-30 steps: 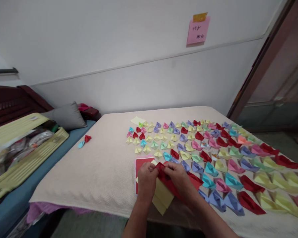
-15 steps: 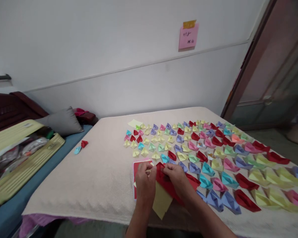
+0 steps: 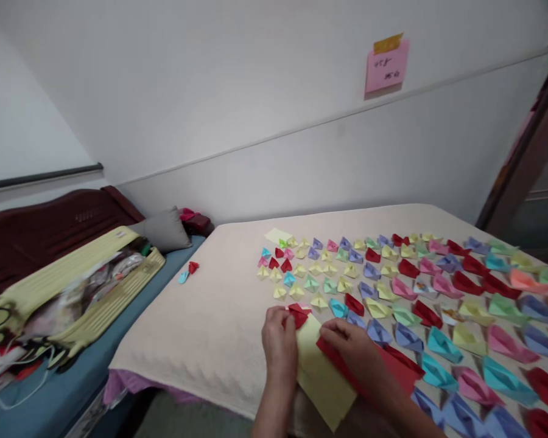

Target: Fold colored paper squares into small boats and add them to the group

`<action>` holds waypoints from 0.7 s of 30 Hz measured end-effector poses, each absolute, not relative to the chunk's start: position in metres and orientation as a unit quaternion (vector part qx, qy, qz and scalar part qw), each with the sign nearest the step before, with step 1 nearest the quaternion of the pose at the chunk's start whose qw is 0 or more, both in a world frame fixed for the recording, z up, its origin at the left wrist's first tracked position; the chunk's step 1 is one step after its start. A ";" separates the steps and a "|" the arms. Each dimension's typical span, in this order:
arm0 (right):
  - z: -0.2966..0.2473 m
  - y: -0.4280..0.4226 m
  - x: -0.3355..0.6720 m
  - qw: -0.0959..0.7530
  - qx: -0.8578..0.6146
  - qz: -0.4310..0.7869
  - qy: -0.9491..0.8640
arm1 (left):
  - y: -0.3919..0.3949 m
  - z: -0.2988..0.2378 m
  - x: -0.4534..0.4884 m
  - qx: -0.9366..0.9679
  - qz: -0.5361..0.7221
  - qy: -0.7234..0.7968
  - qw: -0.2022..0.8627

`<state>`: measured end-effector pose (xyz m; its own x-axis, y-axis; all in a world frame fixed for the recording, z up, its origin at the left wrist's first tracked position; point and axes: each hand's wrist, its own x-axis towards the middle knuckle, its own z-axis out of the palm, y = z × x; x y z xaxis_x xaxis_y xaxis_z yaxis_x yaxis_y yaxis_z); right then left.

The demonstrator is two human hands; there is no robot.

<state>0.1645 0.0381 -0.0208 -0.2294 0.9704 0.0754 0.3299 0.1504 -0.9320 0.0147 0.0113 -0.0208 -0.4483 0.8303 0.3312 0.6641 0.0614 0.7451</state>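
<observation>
As left hand [image 3: 281, 340] and right hand [image 3: 354, 348] pinch red paper [image 3: 388, 364] | long axis left-right | tip points far-left

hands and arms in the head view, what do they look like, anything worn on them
Left hand and right hand are bare: no gloves, rings or watch visible. The forearms are bare too, no sleeve showing down to the picture's bottom edge.

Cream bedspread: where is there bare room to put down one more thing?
Bare: the wide patch of the cream bedspread between its left edge and the left hand, bar two stray boats. Crowded: paper boats fill the right side.
</observation>
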 end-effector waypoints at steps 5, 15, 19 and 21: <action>-0.029 0.038 0.163 0.360 -0.481 0.413 -0.685 | 0.024 -0.019 -0.025 0.447 0.410 0.794 0.036; -0.038 0.039 0.166 0.374 -0.484 0.424 -0.668 | 0.103 -0.030 -0.065 0.418 0.232 0.878 0.016; -0.038 0.038 0.165 0.369 -0.495 0.427 -0.660 | 0.122 -0.037 -0.068 0.438 0.174 0.882 0.017; -0.037 0.038 0.165 0.383 -0.495 0.434 -0.648 | 0.124 -0.037 -0.070 0.445 0.154 0.882 0.019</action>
